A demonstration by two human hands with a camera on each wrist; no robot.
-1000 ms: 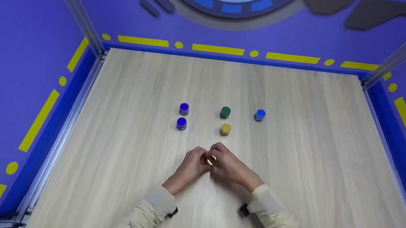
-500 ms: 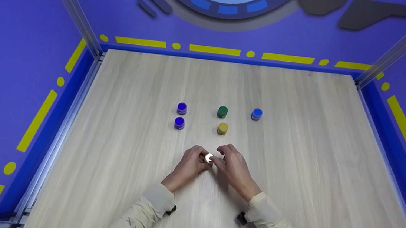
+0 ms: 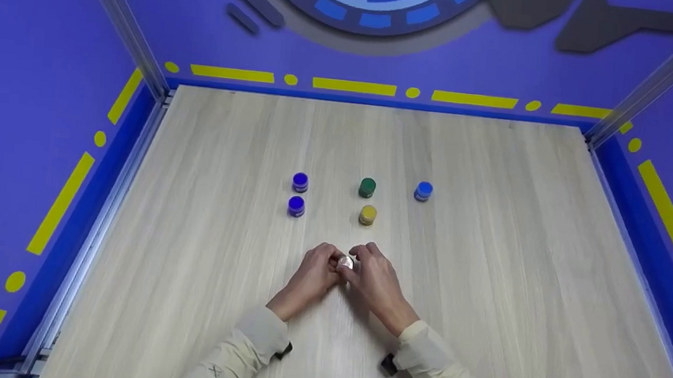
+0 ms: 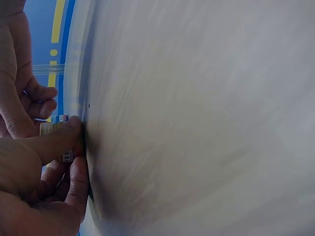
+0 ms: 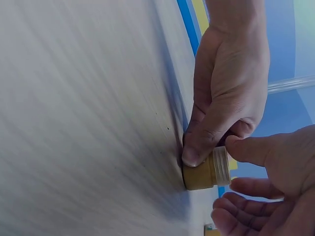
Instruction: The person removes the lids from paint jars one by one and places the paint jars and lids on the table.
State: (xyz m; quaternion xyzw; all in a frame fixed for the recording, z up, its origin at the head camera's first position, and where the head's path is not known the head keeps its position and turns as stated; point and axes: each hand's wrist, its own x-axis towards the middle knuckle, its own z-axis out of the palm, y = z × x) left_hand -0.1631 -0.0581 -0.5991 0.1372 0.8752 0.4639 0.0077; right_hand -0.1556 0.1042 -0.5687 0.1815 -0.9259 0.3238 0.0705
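My left hand [image 3: 310,277] grips a small paint jar [image 5: 199,178] low on its side, thumb along the body. The jar stands upright on the table, mustard-yellow with a clear threaded neck and a silvery top; no lid shows on it. Beside it, my right hand [image 3: 377,287] has its thumb and forefinger at opposite edges of the jar's mouth, apart from each other. The right hand's other fingers curl loosely. In the left wrist view a printed label [image 4: 67,156] shows between the left hand's fingers.
Beyond the hands stand two purple-blue jars [image 3: 296,206], a green jar [image 3: 367,187], a yellow jar [image 3: 368,215] and a lighter blue jar [image 3: 423,191]. Blue walls with metal posts [image 3: 123,26] enclose the wooden table [image 3: 493,229].
My right hand has uncovered the jar's silvery top, touched it with an extended finger, then moved its thumb and forefinger to the rim. The left hand keeps its grip.
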